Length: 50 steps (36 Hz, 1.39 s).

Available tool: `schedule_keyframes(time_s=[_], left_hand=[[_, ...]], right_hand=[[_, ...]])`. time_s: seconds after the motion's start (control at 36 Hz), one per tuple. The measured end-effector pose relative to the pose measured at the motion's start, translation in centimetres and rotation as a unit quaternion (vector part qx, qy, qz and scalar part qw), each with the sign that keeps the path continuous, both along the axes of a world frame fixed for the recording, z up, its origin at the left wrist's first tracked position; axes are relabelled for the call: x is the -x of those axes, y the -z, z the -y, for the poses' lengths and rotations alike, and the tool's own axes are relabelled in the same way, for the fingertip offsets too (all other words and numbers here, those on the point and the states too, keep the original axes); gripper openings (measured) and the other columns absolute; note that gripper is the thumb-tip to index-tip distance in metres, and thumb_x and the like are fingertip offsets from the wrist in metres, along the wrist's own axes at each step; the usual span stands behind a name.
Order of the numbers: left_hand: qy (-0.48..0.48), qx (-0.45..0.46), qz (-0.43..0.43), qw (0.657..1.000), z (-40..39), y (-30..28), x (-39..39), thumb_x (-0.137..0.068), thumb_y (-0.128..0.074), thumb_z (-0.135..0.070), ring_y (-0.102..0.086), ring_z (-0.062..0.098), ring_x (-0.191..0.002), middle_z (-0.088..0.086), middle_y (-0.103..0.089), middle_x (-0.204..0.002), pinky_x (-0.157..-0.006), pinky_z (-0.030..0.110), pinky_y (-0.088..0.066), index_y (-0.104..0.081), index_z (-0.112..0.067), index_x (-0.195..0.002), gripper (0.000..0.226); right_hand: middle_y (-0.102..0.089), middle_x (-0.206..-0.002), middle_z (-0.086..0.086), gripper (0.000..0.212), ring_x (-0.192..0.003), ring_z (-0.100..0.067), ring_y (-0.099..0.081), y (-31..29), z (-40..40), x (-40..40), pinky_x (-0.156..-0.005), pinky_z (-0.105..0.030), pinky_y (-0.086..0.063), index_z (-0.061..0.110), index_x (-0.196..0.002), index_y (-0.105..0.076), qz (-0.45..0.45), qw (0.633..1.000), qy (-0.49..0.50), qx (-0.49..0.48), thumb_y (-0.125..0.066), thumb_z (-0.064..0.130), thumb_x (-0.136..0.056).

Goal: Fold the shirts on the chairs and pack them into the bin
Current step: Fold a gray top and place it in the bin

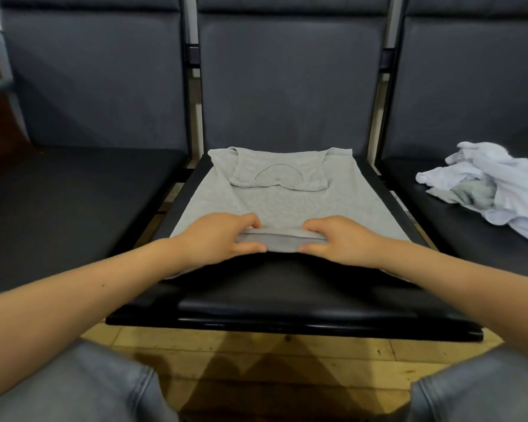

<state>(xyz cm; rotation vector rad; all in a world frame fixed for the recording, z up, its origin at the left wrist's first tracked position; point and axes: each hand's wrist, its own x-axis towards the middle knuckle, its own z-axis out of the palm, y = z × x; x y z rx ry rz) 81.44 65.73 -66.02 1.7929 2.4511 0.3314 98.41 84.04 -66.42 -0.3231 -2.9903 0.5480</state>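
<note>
A light grey shirt point(284, 202) lies flat on the middle chair seat point(287, 296), collar end at the back, its sides folded in. My left hand point(217, 239) and my right hand point(339, 242) both pinch the shirt's near hem, lifted a little off the seat, thumbs under and fingers on top. A crumpled white shirt point(494, 187) lies in a heap on the right chair seat. No bin is in view.
Three dark padded chairs stand in a row, with metal posts between the backrests. The left chair seat point(73, 208) holds nothing. Below the seats is a yellowish tiled floor point(256, 354), and my knees in grey trousers point(73, 388) fill the bottom corners.
</note>
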Motion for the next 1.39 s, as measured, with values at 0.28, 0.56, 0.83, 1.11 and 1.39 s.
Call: schedule_keyframes(time_s=[0.28, 0.56, 0.83, 1.11, 1.39], left_hand=[[-0.076, -0.083, 0.032, 0.993, 1.9, -0.2, 7.3, -0.091, -0.06, -0.042, -0.052, 0.018, -0.064, 0.007, -0.058, -0.065, -0.066, 0.034, -0.042, -0.062, -0.004, -0.07, 0.044], [-0.203, -0.259, 0.458, 0.826, 4.0, -0.8, 7.4, -0.1, -0.049, -0.027, -0.061, 0.021, -0.094, 0.01, -0.068, -0.102, -0.085, 0.032, -0.048, -0.066, -0.003, -0.111, 0.032], [-0.303, -0.33, 0.508, 0.736, 5.5, -2.6, 6.2, -0.101, -0.047, -0.035, -0.065, 0.025, -0.104, 0.012, -0.067, -0.116, -0.083, 0.032, -0.051, -0.061, -0.005, -0.124, 0.04], [-0.302, -0.247, 0.349, 0.852, 6.3, -1.7, 4.0, -0.096, -0.051, -0.034, -0.054, 0.019, -0.078, 0.002, -0.061, -0.082, -0.065, 0.03, -0.039, -0.063, -0.011, -0.08, 0.03], [-0.344, -0.28, 0.226, 0.867, 5.9, -1.5, 6.2, -0.1, -0.04, -0.03, -0.042, 0.019, -0.072, 0.008, -0.048, -0.075, -0.058, 0.027, -0.031, -0.051, -0.009, -0.075, 0.035]], right_hand=[[-0.065, -0.09, -0.001, 0.013, -0.089, -0.021, -0.057, -1.9, -7.0, -1.8, -0.077, -0.033, -0.044, 0.014, -0.089, -0.067, -0.007, 0.985, 0.166, -0.054, -0.054, 0.01, -0.087], [-0.036, -0.063, -0.007, 0.043, -0.061, -0.017, -0.034, -2.6, -8.0, -4.1, -0.056, -0.035, -0.025, 0.013, -0.062, -0.036, -0.113, 0.944, 0.284, 0.127, -0.052, 0.029, -0.099], [-0.048, -0.054, -0.001, 0.037, -0.055, -0.014, -0.045, -3.8, -5.7, -7.2, -0.051, -0.019, -0.034, 0.011, -0.066, -0.048, -0.084, 0.936, 0.198, 0.28, -0.058, 0.031, -0.096], [-0.037, -0.06, 0.0, 0.047, -0.059, -0.011, -0.036, -3.6, -5.9, -9.7, -0.056, -0.023, -0.029, 0.007, -0.061, -0.044, -0.005, 0.977, 0.171, 0.126, -0.07, 0.037, -0.086], [-0.063, -0.079, -0.001, 0.009, -0.075, -0.02, -0.057, -3.4, -7.4, -8.1, -0.066, -0.03, -0.042, 0.015, -0.082, -0.063, -0.002, 0.965, 0.251, -0.081, -0.055, 0.015, -0.087]])
